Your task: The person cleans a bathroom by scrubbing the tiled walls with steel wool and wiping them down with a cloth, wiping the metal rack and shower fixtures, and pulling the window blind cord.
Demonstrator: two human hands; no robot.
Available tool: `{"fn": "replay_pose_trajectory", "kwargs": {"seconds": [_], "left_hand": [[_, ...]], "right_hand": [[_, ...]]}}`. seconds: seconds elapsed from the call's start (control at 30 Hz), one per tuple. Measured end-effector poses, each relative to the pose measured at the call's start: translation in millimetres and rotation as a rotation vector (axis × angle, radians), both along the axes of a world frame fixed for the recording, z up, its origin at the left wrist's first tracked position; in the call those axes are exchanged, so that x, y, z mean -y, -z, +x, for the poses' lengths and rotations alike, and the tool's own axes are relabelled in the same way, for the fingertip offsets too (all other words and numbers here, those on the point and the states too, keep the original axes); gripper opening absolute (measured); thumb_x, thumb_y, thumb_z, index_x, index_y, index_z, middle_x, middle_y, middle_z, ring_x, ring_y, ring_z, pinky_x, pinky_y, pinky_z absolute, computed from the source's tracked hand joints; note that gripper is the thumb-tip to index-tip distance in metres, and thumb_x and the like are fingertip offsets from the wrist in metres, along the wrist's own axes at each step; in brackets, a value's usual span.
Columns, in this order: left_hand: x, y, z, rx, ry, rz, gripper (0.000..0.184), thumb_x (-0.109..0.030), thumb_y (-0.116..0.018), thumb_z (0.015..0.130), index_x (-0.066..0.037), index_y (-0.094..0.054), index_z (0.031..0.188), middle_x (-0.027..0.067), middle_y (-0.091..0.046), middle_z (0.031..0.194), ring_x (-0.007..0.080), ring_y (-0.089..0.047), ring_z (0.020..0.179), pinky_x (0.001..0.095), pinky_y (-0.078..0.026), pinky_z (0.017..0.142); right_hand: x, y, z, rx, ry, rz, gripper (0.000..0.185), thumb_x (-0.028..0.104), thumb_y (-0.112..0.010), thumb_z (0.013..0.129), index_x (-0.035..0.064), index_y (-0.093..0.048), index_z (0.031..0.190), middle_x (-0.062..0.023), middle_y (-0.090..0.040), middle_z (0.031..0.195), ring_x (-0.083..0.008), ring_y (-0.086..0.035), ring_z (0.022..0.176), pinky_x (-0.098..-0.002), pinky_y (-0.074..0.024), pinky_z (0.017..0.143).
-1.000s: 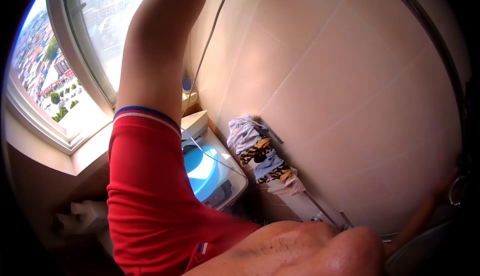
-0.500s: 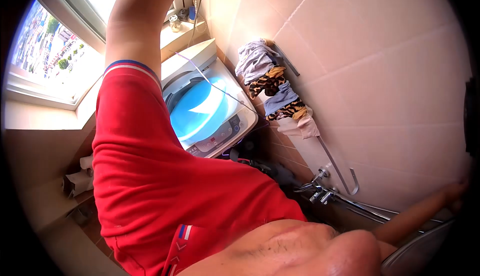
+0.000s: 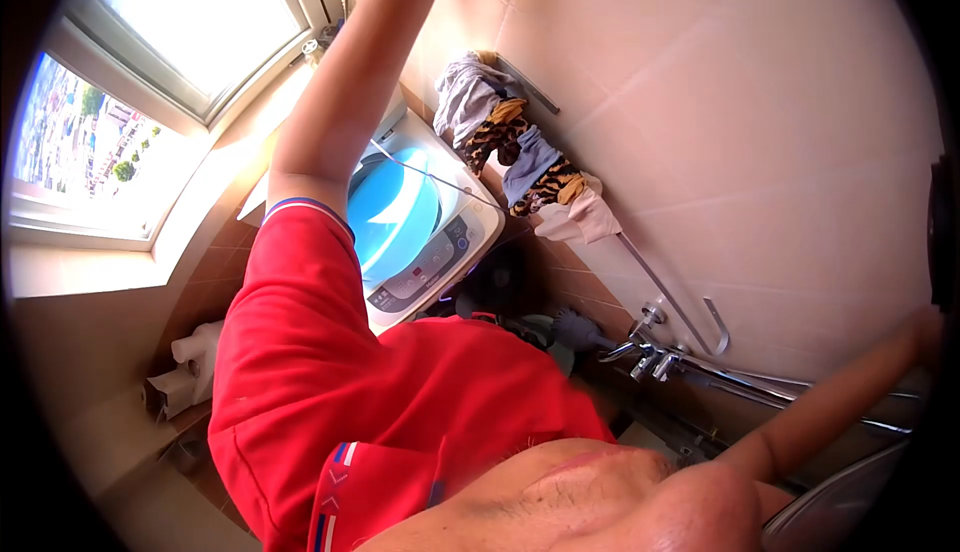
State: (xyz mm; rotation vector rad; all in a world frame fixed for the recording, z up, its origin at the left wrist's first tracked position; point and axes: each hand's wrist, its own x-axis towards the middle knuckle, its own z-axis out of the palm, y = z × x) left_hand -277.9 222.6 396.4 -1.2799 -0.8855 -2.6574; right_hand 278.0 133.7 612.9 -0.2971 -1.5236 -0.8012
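Observation:
My left arm (image 3: 335, 102), in a short red sleeve (image 3: 300, 302), reaches up past the window. It leaves the picture at the top around the wrist, and the hand is cut off. At the far right my other forearm (image 3: 840, 402) stretches out beside the wall. My right hand (image 3: 928, 337) is mostly lost in the dark rim of the view; its fingers and anything in them cannot be made out. A washing machine (image 3: 480, 227) with a blue-tinted lid (image 3: 400, 212) stands beyond the raised arm.
Several cloths (image 3: 535, 167) hang on a metal rail (image 3: 660, 287) along the tiled wall (image 3: 760, 132). Below them is a chrome tap (image 3: 655, 357) with a pipe. A window (image 3: 200, 22) fills the upper left. White paper rolls (image 3: 195, 357) sit at the lower left.
The view has shifted and turned, bringing more of the washing machine and the tap into sight. My left arm now slants to the upper right. My right forearm shows more fully.

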Motion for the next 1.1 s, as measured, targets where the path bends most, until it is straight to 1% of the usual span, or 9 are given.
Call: {"fn": "replay_pose_trajectory", "kwargs": {"seconds": [0.07,0.17,0.23,0.37,0.5,0.7,0.8,0.9,1.1], "left_hand": [[-29,15,25,-0.099,-0.495,-0.128,0.025,-0.024,-0.043,0.106,-0.003,-0.058,0.104,0.0044,-0.058,0.085,0.0147,-0.054,0.074,0.0286,-0.045,0.064],[-10,-8,60,-0.055,0.033,-0.203,0.045,-0.027,-0.041,0.105,0.004,-0.049,0.135,0.026,-0.052,0.133,0.0393,-0.048,0.125,0.0437,-0.037,0.105],[-7,-6,94,-0.284,-0.403,-0.147,0.051,-0.03,-0.041,0.103,0.004,-0.045,0.141,0.031,-0.041,0.145,0.0451,-0.036,0.137,0.0461,-0.027,0.114],[43,-15,207,-0.707,-0.245,0.0,0.079,-0.063,-0.045,0.092,0.002,-0.05,0.137,0.0248,-0.035,0.151,0.0428,-0.032,0.14,0.0562,-0.027,0.112],[76,11,295,-1.015,0.0,0.224,0.062,-0.055,-0.046,0.097,-0.008,-0.055,0.137,0.0138,-0.048,0.146,0.0305,-0.042,0.138,0.0508,-0.036,0.108],[35,-36,224,-0.731,-0.307,0.164,0.065,-0.042,-0.072,0.08,-0.009,-0.056,0.134,0.0141,-0.062,0.122,0.036,-0.061,0.105,0.0445,-0.051,0.087],[12,-118,141,-0.593,-0.655,0.037,0.059,-0.034,-0.043,0.098,0.009,-0.046,0.138,0.0285,-0.044,0.145,0.043,-0.036,0.138,0.0454,-0.025,0.118],[-3,-169,101,-0.345,-0.562,-0.035,0.062,-0.039,-0.041,0.099,0.01,-0.048,0.137,0.0287,-0.044,0.145,0.0418,-0.038,0.138,0.0422,-0.026,0.117],[3,-174,162,-0.359,-0.586,-0.065,0.065,-0.039,-0.044,0.098,0.008,-0.04,0.143,0.0297,-0.04,0.148,0.0397,-0.033,0.141,0.0425,-0.025,0.117]], "right_hand": [[1,2,-7,0.03,-0.001,0.006,0.031,0.025,-0.073,0.087,-0.0027,-0.059,0.085,-0.0042,-0.054,0.063,-0.0115,-0.047,0.05,-0.0243,-0.0358,0.043],[7,6,-18,0.012,0.002,-0.016,0.032,0.025,-0.073,0.087,-0.0035,-0.058,0.084,-0.0049,-0.054,0.063,-0.0122,-0.047,0.05,-0.0247,-0.037,0.044],[-1,0,-3,0.093,-0.07,0.006,0.034,0.025,-0.073,0.088,-0.0038,-0.057,0.082,-0.0055,-0.054,0.063,-0.0136,-0.047,0.05,-0.0254,-0.0376,0.044],[-1,5,-12,0.033,-0.055,0.054,0.035,0.026,-0.072,0.088,-0.0031,-0.056,0.08,-0.0052,-0.052,0.061,-0.0143,-0.047,0.05,-0.0262,-0.0378,0.044],[-2,1,13,0.12,-0.032,-0.027,0.034,0.024,-0.071,0.09,-0.008,-0.059,0.088,-0.0111,-0.059,0.069,-0.0179,-0.055,0.057,-0.0285,-0.0444,0.05],[3,1,-18,0.304,-0.159,0.055,0.041,0.019,-0.067,0.093,-0.0175,-0.058,0.11,-0.0239,-0.066,0.101,-0.0268,-0.066,0.084,-0.0371,-0.0557,0.075],[-6,-1,-18,0.271,-0.148,0.128,0.041,0.021,-0.067,0.093,-0.0168,-0.058,0.106,-0.0211,-0.066,0.096,-0.026,-0.066,0.081,-0.0359,-0.056,0.074],[3,-1,-8,0.32,-0.04,0.069,0.034,0.02,-0.066,0.092,-0.0104,-0.058,0.105,-0.0201,-0.063,0.1,-0.0313,-0.064,0.085,-0.0424,-0.0534,0.074],[16,21,-40,-0.093,-0.257,-0.06,0.017,0.006,-0.075,0.086,-0.0034,-0.071,0.1,-0.0065,-0.072,0.088,-0.0114,-0.064,0.076,-0.0239,-0.0516,0.07]]}}
